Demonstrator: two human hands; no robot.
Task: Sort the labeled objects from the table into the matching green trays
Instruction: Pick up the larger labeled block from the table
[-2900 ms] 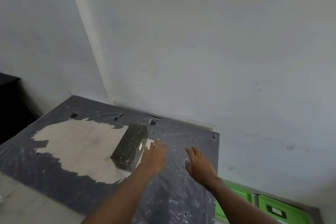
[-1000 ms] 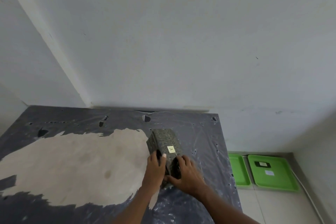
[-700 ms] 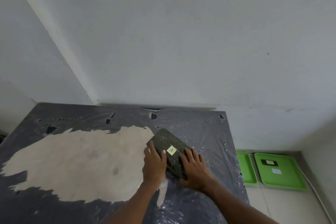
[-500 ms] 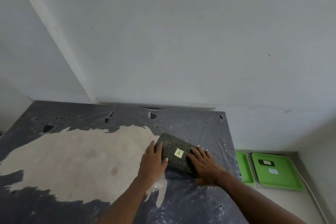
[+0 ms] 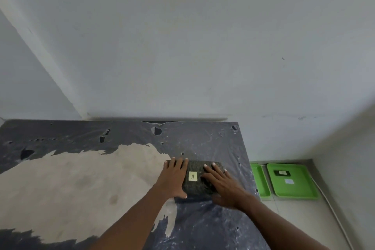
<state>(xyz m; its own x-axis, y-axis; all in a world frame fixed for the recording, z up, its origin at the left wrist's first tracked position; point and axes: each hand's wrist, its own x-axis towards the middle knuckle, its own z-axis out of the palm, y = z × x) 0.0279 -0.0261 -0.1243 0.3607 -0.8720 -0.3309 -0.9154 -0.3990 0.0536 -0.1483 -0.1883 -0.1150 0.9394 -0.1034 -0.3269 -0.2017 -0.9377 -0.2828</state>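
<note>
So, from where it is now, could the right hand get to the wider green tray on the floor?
Probably not without stepping over: the right hand rests on the block, and the wider green tray lies on the floor beyond the table edge.

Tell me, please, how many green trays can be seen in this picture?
2. Both lie on the floor right of the table: a full green tray by the wall corner, and a second tray beside it, partly hidden by the table's edge. More may lie out of view.
</note>
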